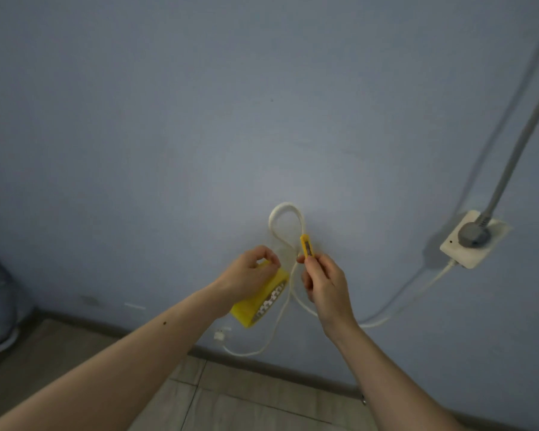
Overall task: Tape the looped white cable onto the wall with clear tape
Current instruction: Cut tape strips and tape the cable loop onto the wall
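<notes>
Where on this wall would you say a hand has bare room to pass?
Free: the wall above the loop, and left of the left hand. Crowded: between both hands, and right toward the socket.

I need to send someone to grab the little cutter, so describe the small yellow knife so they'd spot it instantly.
Start at the white wall socket low on the blue wall, then look left to the white cable loop. Beside the loop's right strand, the right hand pinches the utility knife, pointing up. It is a slim yellow stick with a grey slot, unlike the wide yellow tape roll under the left hand.
</notes>
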